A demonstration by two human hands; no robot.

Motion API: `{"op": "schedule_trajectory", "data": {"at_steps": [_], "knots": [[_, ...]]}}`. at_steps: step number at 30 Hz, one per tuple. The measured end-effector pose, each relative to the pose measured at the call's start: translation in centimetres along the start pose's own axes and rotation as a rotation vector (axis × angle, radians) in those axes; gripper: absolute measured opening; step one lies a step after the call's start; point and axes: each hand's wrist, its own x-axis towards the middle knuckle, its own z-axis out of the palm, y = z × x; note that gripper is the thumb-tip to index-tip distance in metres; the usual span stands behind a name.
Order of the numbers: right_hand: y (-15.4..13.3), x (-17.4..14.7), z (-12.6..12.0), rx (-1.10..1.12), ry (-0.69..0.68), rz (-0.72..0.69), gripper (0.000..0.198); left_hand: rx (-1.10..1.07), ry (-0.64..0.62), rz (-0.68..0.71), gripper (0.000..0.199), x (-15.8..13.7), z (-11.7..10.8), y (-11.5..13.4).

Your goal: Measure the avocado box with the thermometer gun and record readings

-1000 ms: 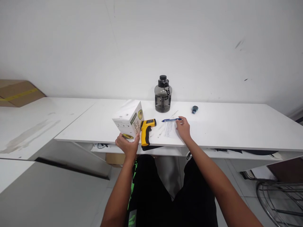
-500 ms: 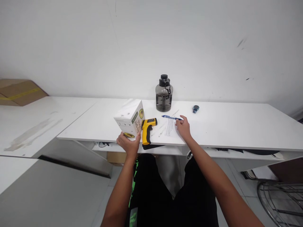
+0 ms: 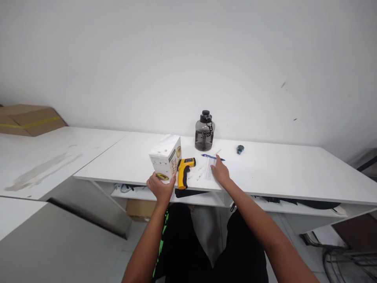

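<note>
My left hand [image 3: 161, 186] grips the near lower corner of a white box [image 3: 160, 162] with avocado pictures, thumb on one side and fingers on the other. Against the box's right side lies a yellow and black infrared thermometer gun [image 3: 183, 175], its handle toward me. My right hand [image 3: 220, 171] rests on a thin printed slip [image 3: 208, 167], thumb and index finger apart. A blue pen [image 3: 208, 156] lies across the slip's far end, beside or under the right fingertips; contact is unclear. Behind it stands a dark see-through water bottle [image 3: 204, 133] with a black cap.
A small dark blue object, perhaps a wristwatch [image 3: 240, 149], lies right of the bottle on the white desk [image 3: 279, 169]. A taped cardboard box [image 3: 32, 120] sits at the far left. Under the desk are a shelf [image 3: 215, 199] and another cardboard box [image 3: 140, 209]. A wall rises behind.
The camera view has tilted up slightly. My right hand has shifted left along the pen and onto the slip. My left hand keeps its hold on the box.
</note>
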Motion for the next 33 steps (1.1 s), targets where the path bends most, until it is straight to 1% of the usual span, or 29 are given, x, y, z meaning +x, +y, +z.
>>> {"op": "schedule_trajectory", "data": {"at_steps": [3, 5, 7, 9, 11, 13, 18, 23, 27, 30, 31, 33], "knots": [[-2.2, -0.5, -0.1, -0.137, -0.023, -0.040, 0.069, -0.006, 0.011, 0.005, 0.070, 0.0, 0.1, -0.1], [-4.3, -1.0, 0.3, -0.167, 0.015, -0.095, 0.063, -0.003, 0.022, 0.014, 0.070, 0.0, 0.2, -0.2], [-6.8, -1.9, 1.1, -0.129, 0.046, -0.137, 0.053, 0.006, 0.032, 0.030, 0.071, 0.0, 0.2, -0.3], [-9.3, -2.8, 2.1, -0.071, -0.018, -0.125, 0.051, 0.018, 0.042, 0.047, 0.072, 0.0, 0.2, -0.4], [-11.1, -3.5, 3.0, -0.031, -0.104, -0.111, 0.058, 0.024, 0.045, 0.058, 0.071, 0.0, 0.1, -0.5], [-12.1, -3.9, 3.5, -0.013, -0.140, -0.111, 0.067, 0.019, 0.041, 0.062, 0.070, 0.0, 0.0, -0.6], [-11.9, -4.1, 3.6, 0.054, -0.164, -0.123, 0.085, 0.000, 0.038, 0.054, 0.072, 0.1, 0.0, -0.5], [-12.4, -4.3, 4.0, 0.131, -0.121, -0.093, 0.086, 0.001, 0.047, 0.043, 0.070, 0.1, 0.1, -0.2], [-12.5, -4.7, 3.8, 0.256, -0.102, -0.032, 0.093, 0.018, 0.031, 0.059, 0.069, 0.3, -0.3, -0.1], [-11.7, -4.9, 3.7, 0.400, -0.074, 0.023, 0.095, 0.043, 0.006, 0.070, 0.069, 0.4, -0.8, 0.1], [-11.3, -4.9, 3.8, 0.482, -0.069, 0.039, 0.094, 0.052, -0.007, 0.068, 0.069, 0.5, -1.0, 0.2], [-10.5, -5.0, 3.8, 0.717, -0.083, 0.076, 0.092, 0.063, -0.044, 0.054, 0.068, 0.8, -1.4, 0.3]]}}
